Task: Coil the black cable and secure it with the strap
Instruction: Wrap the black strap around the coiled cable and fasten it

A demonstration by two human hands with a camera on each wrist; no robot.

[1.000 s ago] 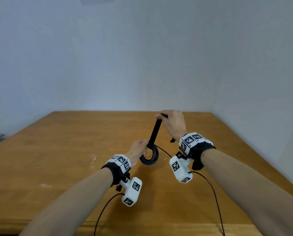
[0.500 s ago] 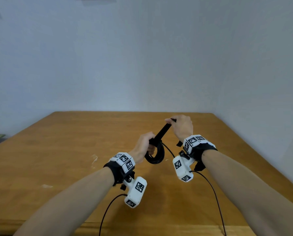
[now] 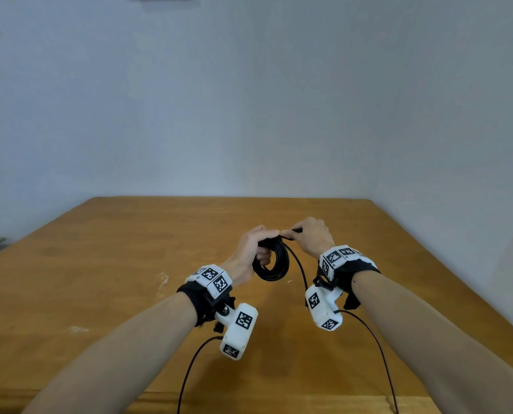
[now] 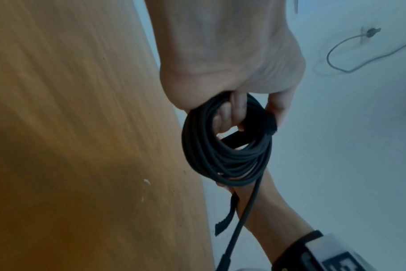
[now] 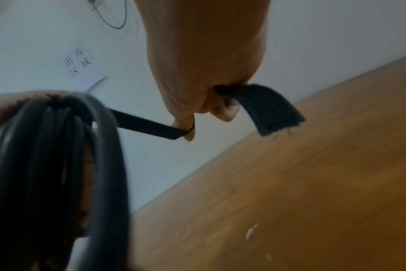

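My left hand (image 3: 253, 248) grips the top of a coil of black cable (image 3: 274, 265) above the table, fingers through the loop (image 4: 225, 154). A black hook-and-loop strap (image 5: 146, 126) runs from the coil's top to my right hand (image 3: 306, 237), which pinches it taut close beside the left hand. The strap's free end (image 5: 270, 108) sticks out past the right fingers. In the left wrist view the strap (image 4: 260, 125) wraps over the coil. One loose cable end (image 3: 300, 273) hangs from the coil between my wrists.
The wooden table (image 3: 130, 264) stretches ahead to a pale wall, with small white chips (image 3: 162, 279) on its surface. Thin sensor wires (image 3: 377, 354) trail from both wrist units over the near edge. A paper sign (image 5: 81, 62) hangs on the wall.
My right hand has come down and toward the left hand, laying the formerly upright strap low over the coil's top. The left hand and coil have risen slightly.
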